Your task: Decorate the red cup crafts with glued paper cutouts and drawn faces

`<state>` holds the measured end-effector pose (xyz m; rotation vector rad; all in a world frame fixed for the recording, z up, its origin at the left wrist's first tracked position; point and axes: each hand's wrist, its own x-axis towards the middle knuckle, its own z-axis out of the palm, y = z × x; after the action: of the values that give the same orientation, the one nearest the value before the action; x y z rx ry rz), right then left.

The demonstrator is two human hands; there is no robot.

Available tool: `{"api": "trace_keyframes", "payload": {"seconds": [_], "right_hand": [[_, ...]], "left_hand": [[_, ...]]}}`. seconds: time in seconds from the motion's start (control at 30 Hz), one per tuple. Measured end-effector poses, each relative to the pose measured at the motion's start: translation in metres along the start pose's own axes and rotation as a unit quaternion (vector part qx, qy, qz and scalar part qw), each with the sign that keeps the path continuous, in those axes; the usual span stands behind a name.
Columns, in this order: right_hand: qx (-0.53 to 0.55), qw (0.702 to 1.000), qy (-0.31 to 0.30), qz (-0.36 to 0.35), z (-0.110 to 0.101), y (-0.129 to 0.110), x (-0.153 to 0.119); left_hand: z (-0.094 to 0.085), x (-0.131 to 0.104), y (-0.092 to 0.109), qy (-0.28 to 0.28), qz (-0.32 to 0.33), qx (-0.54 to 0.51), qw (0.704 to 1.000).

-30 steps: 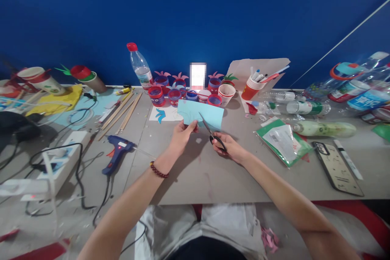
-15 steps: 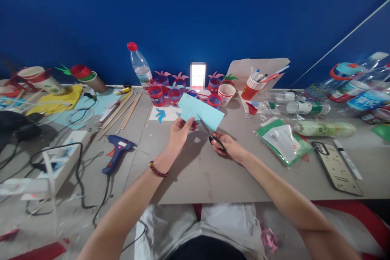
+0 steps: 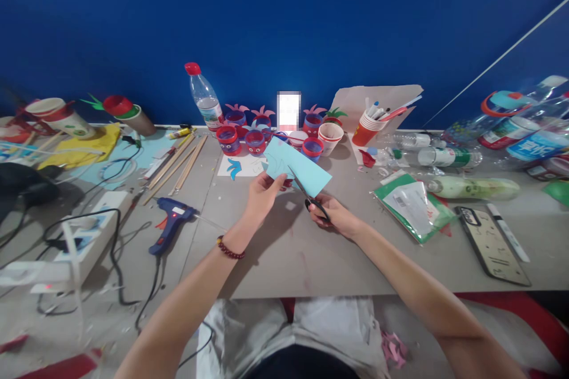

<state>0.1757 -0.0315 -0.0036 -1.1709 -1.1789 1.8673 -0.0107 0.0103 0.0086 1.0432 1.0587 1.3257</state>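
My left hand [image 3: 263,194] pinches the lower left part of a light blue sheet of paper [image 3: 311,170], which has faint drawn lines on it. In my right hand [image 3: 332,213] is a pair of scissors [image 3: 306,194] with black handles, its blades lying at the paper's lower middle. The paper is held tilted above the table. Just beyond it are small red and purple decorated cups [image 3: 255,143] with leaf-like paper tops. A blue paper cutout [image 3: 233,169] lies on a white sheet [image 3: 244,170] to the left of the blue paper.
A blue glue gun [image 3: 172,222] and a power strip [image 3: 95,231] with cables lie to the left. Wooden sticks [image 3: 189,163] and a bottle [image 3: 207,100] are farther back. On the right are a cup of pens [image 3: 368,127], plastic bottles, a green packet [image 3: 411,204] and a phone [image 3: 492,246].
The light blue paper has shifted slightly right and down, turning a little against the scissors. My left hand has moved slightly right with it; my right hand stays nearly in place.
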Motion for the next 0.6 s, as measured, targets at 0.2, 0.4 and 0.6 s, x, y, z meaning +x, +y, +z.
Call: {"api": "trace_keyframes", "payload": {"seconds": [0.2, 0.4, 0.6], "right_hand": [[0.001, 1.0, 0.002, 0.0, 0.0002, 0.0001, -0.0006], [0.01, 1.0, 0.004, 0.002, 0.0003, 0.0003, -0.0012], [0.008, 1.0, 0.011, 0.007, 0.0022, -0.0012, -0.0013]], "left_hand": [[-0.0001, -0.0001, -0.0001, -0.003, -0.002, 0.003, 1.0], [0.0005, -0.0022, -0.0002, -0.006, -0.005, 0.005, 1.0], [0.0006, -0.0029, 0.0004, -0.01, -0.001, 0.009, 1.0]]}}
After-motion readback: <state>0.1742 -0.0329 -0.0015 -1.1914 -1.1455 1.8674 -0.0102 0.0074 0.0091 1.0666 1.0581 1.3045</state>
